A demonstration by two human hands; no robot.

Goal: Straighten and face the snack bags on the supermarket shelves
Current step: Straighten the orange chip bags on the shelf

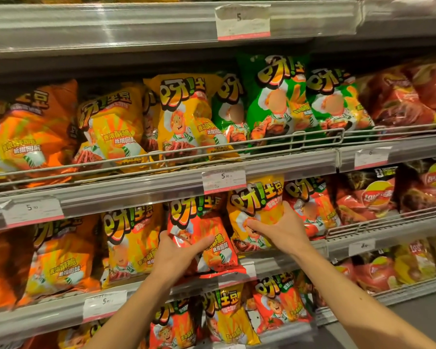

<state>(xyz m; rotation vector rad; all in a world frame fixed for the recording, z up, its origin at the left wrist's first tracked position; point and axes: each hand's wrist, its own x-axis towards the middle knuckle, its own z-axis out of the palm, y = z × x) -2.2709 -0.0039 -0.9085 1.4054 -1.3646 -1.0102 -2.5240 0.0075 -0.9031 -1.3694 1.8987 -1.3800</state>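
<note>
On the second shelf from the bottom, my left hand [176,253] grips a red snack bag [207,227] by its lower left side, thumb across its front. The bag stands upright with its bottom edge hanging over the shelf lip. Right beside it, my right hand [280,229] holds a yellow snack bag [256,205], fingers spread over the front and thumb on its right edge. The yellow bag faces forward and leans slightly right.
Orange and yellow bags [126,238] fill the same shelf to the left; a red bag [312,207] and Lay's bags [378,197] stand to the right. Above, yellow [184,117] and green bags [277,96] sit behind a wire rail [312,137]. Price tags [224,181] line the shelf edges.
</note>
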